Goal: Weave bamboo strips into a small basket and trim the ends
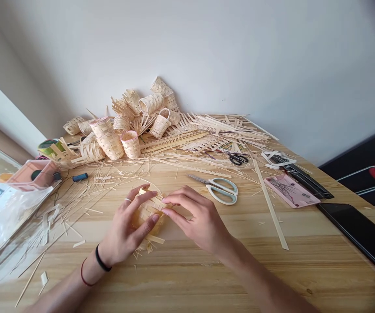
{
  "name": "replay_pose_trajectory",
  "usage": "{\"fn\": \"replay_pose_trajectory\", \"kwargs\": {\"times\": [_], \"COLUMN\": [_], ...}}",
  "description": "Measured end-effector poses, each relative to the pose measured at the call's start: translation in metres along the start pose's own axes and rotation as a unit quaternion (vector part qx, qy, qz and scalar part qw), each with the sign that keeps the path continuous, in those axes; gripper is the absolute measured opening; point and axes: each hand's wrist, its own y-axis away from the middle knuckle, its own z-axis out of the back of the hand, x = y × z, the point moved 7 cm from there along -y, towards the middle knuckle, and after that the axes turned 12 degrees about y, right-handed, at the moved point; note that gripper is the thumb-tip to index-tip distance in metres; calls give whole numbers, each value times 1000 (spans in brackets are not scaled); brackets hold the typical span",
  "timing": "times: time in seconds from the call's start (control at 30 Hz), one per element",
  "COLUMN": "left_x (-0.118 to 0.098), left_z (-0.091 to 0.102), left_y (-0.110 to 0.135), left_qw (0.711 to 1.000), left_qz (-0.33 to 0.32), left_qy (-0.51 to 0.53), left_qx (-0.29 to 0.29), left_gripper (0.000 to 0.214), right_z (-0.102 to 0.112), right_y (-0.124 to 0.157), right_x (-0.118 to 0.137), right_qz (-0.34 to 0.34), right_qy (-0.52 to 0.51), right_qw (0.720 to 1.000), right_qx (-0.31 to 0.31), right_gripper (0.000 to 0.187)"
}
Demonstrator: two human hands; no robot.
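A small woven basket (148, 216) is held in front of the person, over the middle of the wooden table (308, 265); whether its base touches the wood cannot be told. Its rounded body is woven from pale, flat bamboo strips, and loose ends are left jutting out at the top and bottom. The left hand (125, 226) is wrapped around the near side, with its fingers (143, 201) curved and closed on the weave. The right hand (199, 217) is brought in from the other side, with its fingertips (171, 206) pinched on strips at the upper edge. Thin slivers and offcuts are scattered beneath and to the left of the basket. Steel scissors (220, 190) with pale loop handles are laid well apart from the right hand, and a long, flat strip (270, 204) is laid farther right. Beyond them, a pink tray (287, 190) is set near the table's far edge. A heap of finished and part-woven baskets (118, 130) is piled against the wall, with bundled strips (228, 130) alongside. A black tablet (357, 234) is laid along the right edge.
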Motion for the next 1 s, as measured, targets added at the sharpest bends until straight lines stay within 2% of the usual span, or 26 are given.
{"fn": "replay_pose_trajectory", "kwargs": {"times": [0.23,0.4,0.73,0.87,1.0], "left_x": [-9,-12,-18,-16,-12], "left_z": [-2,0,-1,-2,-3], "left_y": [-1,-1,-1,2,5], "left_qw": [998,997,996,996,997], "left_qz": [-57,-68,-78,-76,-70], "left_qy": [-29,-40,-47,-40,-22], "left_qx": [7,8,10,4,-5], "left_gripper": [41,40,41,43,57], "right_z": [-4,2,5,5,5], "right_y": [0,0,3,3,3], "right_x": [-4,0,8,10,9], "right_qz": [-37,-2,53,54,36], "right_qy": [-18,-13,-12,-16,-36], "right_qw": [999,1000,997,997,997], "right_qx": [21,-16,-54,-58,-55], "right_gripper": [15,15,26,26,20]}}
